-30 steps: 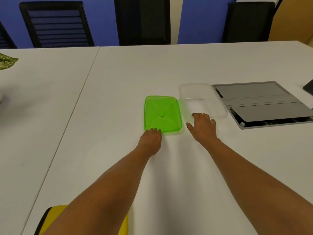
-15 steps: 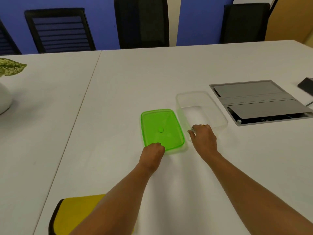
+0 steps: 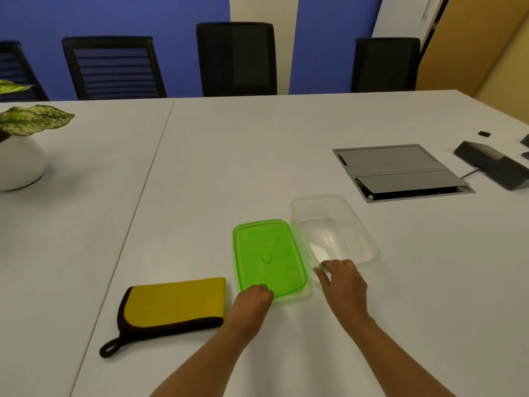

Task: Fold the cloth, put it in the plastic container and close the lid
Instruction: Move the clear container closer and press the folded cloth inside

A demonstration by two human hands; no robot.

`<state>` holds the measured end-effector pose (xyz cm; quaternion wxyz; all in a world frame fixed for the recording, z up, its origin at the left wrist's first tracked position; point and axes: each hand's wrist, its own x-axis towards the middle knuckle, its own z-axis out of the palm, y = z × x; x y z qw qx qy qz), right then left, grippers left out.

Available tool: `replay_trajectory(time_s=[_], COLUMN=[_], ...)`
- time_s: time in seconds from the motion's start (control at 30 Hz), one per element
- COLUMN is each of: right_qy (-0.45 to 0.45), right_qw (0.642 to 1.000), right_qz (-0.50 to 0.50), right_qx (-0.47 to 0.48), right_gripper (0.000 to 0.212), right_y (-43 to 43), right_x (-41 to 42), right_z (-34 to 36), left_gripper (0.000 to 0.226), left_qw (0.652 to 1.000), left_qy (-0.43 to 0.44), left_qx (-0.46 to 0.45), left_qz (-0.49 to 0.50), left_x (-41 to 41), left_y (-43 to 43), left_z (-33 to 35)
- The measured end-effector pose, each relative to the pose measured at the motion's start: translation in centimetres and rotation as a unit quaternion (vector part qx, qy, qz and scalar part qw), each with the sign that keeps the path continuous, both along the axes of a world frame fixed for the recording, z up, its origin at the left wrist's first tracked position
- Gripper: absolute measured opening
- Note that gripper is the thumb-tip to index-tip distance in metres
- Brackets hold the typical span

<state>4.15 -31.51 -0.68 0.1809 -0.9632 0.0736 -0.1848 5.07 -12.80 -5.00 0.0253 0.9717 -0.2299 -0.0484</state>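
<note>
Two hands at the container, cloth lying folded aside

Folded in half, the yellow cloth (image 3: 174,303) with black trim lies flat on the white table (image 3: 257,156), its hanging loop toward the near-left, just left of the left hand (image 3: 252,303). That hand is curled, its fingertips on the near edge of the green lid (image 3: 269,257), which lies flat beside the clear plastic container (image 3: 335,229), the two touching along one side. The right hand (image 3: 342,280) rests on the container's near rim, fingers bent over it; whether they pinch it I cannot tell. Farther off sit a grey cable hatch (image 3: 400,171) and, at the left, a potted plant (image 3: 21,144).
</note>
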Motion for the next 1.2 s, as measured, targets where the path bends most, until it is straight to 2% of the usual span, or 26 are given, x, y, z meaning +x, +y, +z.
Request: replay_trajectory(time_s=[0.3,0.37,0.4,0.43,0.53,0.6,0.67,0.7,0.73,0.8,0.83,0.87,0.9,0.97,1.07,1.13,1.2], right_qy=[-0.009,-0.019,-0.024,-0.027,-0.037,-0.048,-0.071,-0.083,-0.092,-0.104,-0.113,-0.125,-0.142,-0.162,-0.162,-0.178,-0.210], right_qw=[1.000,1.000,1.000,1.000,0.999,0.998,0.997,0.996,0.996,0.994,0.993,0.991,0.987,0.980,0.974,0.966,0.958], right_qz=[-0.017,-0.016,-0.015,-0.015,-0.029,-0.033,-0.020,-0.010,0.001,0.022,0.035,0.050,0.069,0.112,0.154,0.184,0.196], right_qx=[0.006,0.009,0.007,0.003,0.012,0.026,0.027,0.024,0.022,0.019,0.015,0.005,-0.010,-0.039,-0.048,-0.024,-0.004], right_gripper=[0.018,0.018,0.018,0.019,0.016,0.013,0.012,0.012,0.011,0.008,0.008,0.007,0.007,0.007,0.009,0.019,0.024], right_y=[0.2,0.3,0.3,0.2,0.3,0.4,0.7,1.0,1.2,2.0,2.5,3.0,3.8,5.6,8.1,8.8,8.4], right_x=[-5.9,-6.2,-6.2,-6.2,-6.0,-5.8,-5.6,-5.5,-5.3,-4.9,-4.7,-4.6,-4.5,-4.4,-4.3,-4.6,-5.5], right_z=[-1.2,-1.2,-1.1,-1.1,-0.9,-0.6,-0.3,-0.1,0.1,0.5,0.6,0.6,0.6,0.6,0.3,0.1,-0.1], left_gripper=[0.046,0.032,0.019,0.019,0.043,0.041,0.031,0.029,0.030,0.041,0.048,0.054,0.061,0.067,0.029,0.029,0.035], left_qw=[1.000,1.000,0.999,0.999,0.995,0.981,0.951,0.921,0.879,0.758,0.698,0.656,0.640,0.640,0.628,0.613,0.612], left_qy=[-0.010,0.009,0.026,0.030,0.080,0.112,0.110,0.113,0.130,0.205,0.248,0.286,0.314,0.340,0.307,0.284,0.247], left_qx=[0.011,0.020,-0.006,-0.026,-0.062,-0.132,-0.245,-0.322,-0.399,-0.537,-0.580,-0.600,-0.600,-0.588,-0.615,-0.634,-0.643], left_qz=[-0.012,-0.022,-0.030,-0.025,0.024,0.087,0.151,0.187,0.227,0.308,0.340,0.358,0.363,0.358,0.364,0.376,0.387], left_x=[-3.5,-3.9,-4.0,-4.1,-4.4,-4.0,-3.5,-3.3,-3.0,-2.4,-1.8,-1.3,-0.8,-0.1,0.1,-0.1,-0.1], left_y=[0.0,0.1,0.2,0.2,0.3,0.5,0.8,0.8,0.8,0.8,0.8,0.8,1.0,1.2,2.1,3.1,4.1], left_z=[0.8,1.3,1.5,1.4,1.4,1.7,2.6,3.3,4.2,6.3,7.2,8.0,8.5,9.1,8.8,8.6,9.0])
